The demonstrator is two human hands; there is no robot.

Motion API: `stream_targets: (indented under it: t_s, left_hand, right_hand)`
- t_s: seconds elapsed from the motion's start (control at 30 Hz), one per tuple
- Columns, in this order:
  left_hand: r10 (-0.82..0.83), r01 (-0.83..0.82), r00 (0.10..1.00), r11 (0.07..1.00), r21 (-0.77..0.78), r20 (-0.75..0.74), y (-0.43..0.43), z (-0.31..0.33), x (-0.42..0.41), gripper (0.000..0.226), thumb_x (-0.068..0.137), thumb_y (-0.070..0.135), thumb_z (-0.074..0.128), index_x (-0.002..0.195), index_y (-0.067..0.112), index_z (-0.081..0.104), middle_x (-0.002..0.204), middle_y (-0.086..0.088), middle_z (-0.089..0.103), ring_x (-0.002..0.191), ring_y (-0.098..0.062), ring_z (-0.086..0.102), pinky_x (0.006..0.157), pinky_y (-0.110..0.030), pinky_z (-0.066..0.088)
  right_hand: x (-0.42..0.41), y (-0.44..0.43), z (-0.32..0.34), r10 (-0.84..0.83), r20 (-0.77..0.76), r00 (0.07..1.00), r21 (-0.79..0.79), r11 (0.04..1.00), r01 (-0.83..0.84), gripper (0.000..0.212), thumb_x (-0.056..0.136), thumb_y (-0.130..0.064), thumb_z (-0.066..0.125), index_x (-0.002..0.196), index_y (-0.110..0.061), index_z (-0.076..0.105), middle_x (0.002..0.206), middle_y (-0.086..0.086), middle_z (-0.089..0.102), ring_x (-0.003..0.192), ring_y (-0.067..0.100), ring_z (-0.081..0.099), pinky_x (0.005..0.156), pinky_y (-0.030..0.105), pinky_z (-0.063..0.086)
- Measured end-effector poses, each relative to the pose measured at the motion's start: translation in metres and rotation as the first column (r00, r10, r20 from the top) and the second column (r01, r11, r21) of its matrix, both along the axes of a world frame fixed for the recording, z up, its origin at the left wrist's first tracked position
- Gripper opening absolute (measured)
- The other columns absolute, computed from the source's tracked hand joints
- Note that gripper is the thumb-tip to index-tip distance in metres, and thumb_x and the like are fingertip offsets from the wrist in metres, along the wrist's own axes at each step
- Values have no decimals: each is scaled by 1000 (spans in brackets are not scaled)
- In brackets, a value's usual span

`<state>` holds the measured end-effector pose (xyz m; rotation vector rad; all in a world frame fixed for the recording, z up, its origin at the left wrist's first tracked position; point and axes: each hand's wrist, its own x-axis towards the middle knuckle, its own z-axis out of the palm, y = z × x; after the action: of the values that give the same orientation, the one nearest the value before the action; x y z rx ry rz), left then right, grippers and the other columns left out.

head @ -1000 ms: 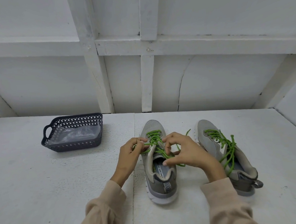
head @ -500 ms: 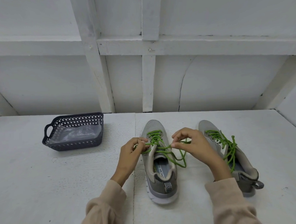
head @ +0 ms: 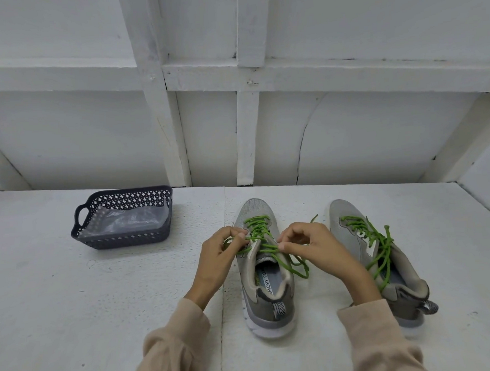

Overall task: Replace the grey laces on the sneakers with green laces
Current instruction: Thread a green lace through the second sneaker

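Observation:
Two grey sneakers stand toes away from me on the white table. The left sneaker [head: 266, 296] carries a green lace [head: 258, 227] through its eyelets. My left hand [head: 221, 255] pinches one end of that lace at the shoe's left side. My right hand [head: 313, 244] pinches the other end just above the tongue, and a loose loop hangs to the right of the shoe. The right sneaker [head: 352, 221] is laced in green too, its lace [head: 381, 248] lying slack over the opening.
A dark blue perforated basket [head: 126, 238] with clear plastic inside sits at the back left of the table [head: 59, 311]. A white framed wall rises right behind the table. The table's right edge runs close past the right sneaker.
My right hand lifted from the shoe opening, swung right with the lace, then came back to the tongue. My left hand stayed at the shoe's left side.

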<state>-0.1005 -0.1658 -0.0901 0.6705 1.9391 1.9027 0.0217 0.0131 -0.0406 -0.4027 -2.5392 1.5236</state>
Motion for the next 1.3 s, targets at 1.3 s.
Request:
stream_targets:
  t_s: [1.3]
  left_hand:
    - [47,-90,887,993,-72,-460,3,-4,33,39,73,34,67,111,29,59,152,14,21,129,7,40,95,-34,51]
  right_hand:
    - [14,-21,-2,-148,-151,977,433,879,200,24,67,-39,79,79,-38,57,110,-25,54,107,-2,51,79,34,47]
